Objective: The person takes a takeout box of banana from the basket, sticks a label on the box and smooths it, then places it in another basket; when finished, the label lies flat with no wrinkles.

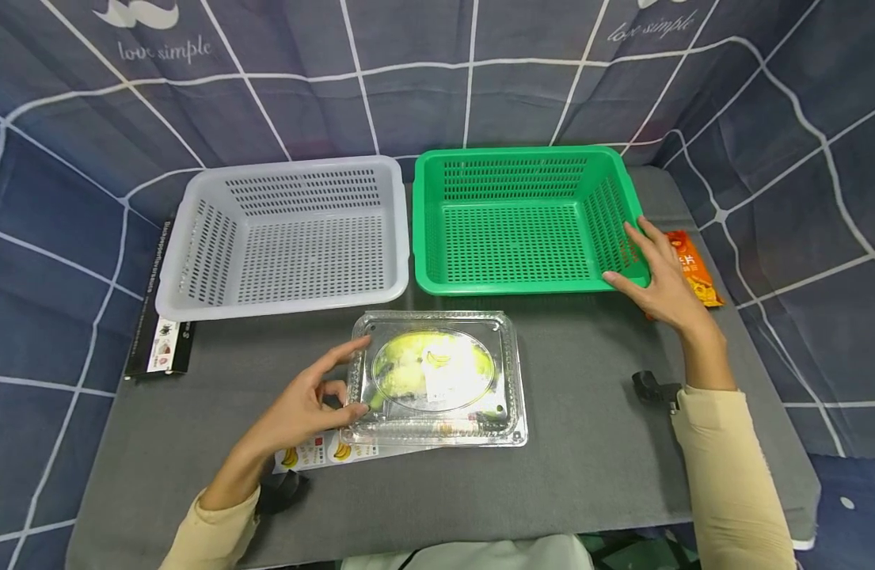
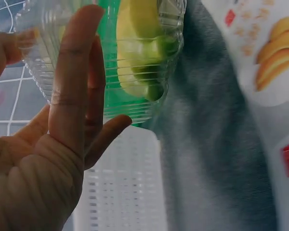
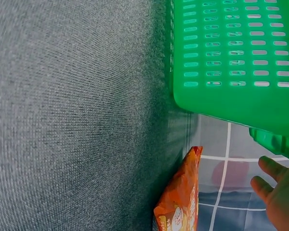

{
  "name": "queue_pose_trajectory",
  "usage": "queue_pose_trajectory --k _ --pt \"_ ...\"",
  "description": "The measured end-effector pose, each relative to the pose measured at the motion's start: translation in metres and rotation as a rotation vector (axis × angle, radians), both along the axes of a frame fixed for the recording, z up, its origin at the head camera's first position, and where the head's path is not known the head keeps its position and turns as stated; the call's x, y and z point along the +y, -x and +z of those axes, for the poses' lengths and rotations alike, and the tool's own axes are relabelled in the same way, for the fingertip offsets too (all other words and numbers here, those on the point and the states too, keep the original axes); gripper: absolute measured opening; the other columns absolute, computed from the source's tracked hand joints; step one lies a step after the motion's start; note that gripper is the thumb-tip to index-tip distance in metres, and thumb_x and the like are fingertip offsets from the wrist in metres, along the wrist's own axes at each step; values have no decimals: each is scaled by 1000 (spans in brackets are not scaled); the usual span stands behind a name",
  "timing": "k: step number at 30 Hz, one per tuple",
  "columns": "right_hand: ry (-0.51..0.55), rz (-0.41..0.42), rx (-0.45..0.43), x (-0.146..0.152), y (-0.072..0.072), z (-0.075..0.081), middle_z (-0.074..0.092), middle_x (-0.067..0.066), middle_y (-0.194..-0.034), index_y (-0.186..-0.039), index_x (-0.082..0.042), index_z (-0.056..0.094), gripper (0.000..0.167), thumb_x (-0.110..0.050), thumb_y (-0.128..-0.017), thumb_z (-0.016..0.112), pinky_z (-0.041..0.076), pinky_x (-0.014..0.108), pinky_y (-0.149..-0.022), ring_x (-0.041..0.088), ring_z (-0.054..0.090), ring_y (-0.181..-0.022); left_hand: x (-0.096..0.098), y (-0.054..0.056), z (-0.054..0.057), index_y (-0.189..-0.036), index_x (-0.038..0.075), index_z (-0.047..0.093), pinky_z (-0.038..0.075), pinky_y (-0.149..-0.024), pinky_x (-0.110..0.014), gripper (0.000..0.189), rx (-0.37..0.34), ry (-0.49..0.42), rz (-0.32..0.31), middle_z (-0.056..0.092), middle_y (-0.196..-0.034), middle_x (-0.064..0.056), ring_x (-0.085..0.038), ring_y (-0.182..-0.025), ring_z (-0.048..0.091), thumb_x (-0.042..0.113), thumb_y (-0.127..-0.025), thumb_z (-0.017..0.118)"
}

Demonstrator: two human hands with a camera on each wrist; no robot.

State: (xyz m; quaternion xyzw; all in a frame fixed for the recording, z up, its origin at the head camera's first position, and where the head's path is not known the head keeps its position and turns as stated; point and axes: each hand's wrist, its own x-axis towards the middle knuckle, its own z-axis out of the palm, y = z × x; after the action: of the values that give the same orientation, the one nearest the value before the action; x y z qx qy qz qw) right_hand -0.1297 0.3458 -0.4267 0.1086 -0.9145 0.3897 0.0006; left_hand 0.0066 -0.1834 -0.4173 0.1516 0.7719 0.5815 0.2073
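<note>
In the head view a clear plastic clamshell box (image 1: 508,380) with yellow-green bananas (image 1: 405,368) inside lies in front of the baskets. My left hand (image 1: 302,408) is at its left end, index finger over the lid's edge and thumb at the near corner, the fingers fairly straight. The left wrist view shows the bananas (image 2: 139,43) through the ribbed plastic wall behind my fingers (image 2: 70,96). At the right end of the green basket (image 1: 523,286), my right hand (image 1: 661,281) has spread fingers by the rim. An orange snack packet (image 1: 694,265) lies just past that hand.
A white basket (image 1: 280,305) stands left of the green one, with a black box (image 1: 168,348) partly under its left side. A sheet with banana pictures (image 1: 323,453) lies partly beneath the clamshell. Grid-patterned curtains (image 1: 423,103) enclose the grey table (image 1: 587,451).
</note>
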Motion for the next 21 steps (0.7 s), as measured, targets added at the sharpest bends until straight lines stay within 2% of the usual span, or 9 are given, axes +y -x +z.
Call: queue_pose_trajectory --k 3,7,11,15,18,21 --pt "-11 -5 -2 1 -2 0 3 -1 -166 -157 -21 23 82 -25 -90 70 7 74 -108 32 0 -152 0 2 7 -154 26 29 40 -39 -25 84 19 -23 -22 28 -152 -18 -9 -65 60 3 -86 73" --pt "-19 -7 -7 0 -4 1 2 -1 -166 -157 -21 22 82 -27 -91 70 7 75 -108 33 -1 -152 1 6 16 -155 22 26 47 -43 -31 86 10 -72 -62 24 -154 -20 -14 -66 64 -2 -86 70" --pt "-25 -12 3 -1 -4 2 3 1 -166 -157 -20 23 82 -28 -91 70 8 73 -109 33 0 -152 4 8 24 -155 26 26 49 -43 -35 87 -30 -79 -83 24 -153 -18 -14 -67 65 -1 -86 71" --pt "-26 -16 12 -1 -5 4 4 2 -166 -157 -19 24 82 -29 -90 70 8 73 -110 33 1 -152 7 12 36 -155 26 26 48 -41 -34 87 -18 -92 -101 26 -152 -16 -15 -69 66 -3 -86 71" --pt "-19 -13 13 -1 -5 4 4 3 -166 -157 -18 24 82 -28 -90 70 7 73 -110 34 0 -151 9 21 48 -156 23 26 47 -41 -31 87 25 -101 -119 26 -151 -19 -16 -69 67 -7 -86 68" --pt "-8 -4 16 -2 -5 4 4 5 -166 -157 -17 23 82 -26 -90 70 7 73 -109 35 0 -151 11 35 62 -156 21 25 50 -44 -32 88 55 -100 -132 25 -153 -19 -17 -69 67 -9 -85 67"
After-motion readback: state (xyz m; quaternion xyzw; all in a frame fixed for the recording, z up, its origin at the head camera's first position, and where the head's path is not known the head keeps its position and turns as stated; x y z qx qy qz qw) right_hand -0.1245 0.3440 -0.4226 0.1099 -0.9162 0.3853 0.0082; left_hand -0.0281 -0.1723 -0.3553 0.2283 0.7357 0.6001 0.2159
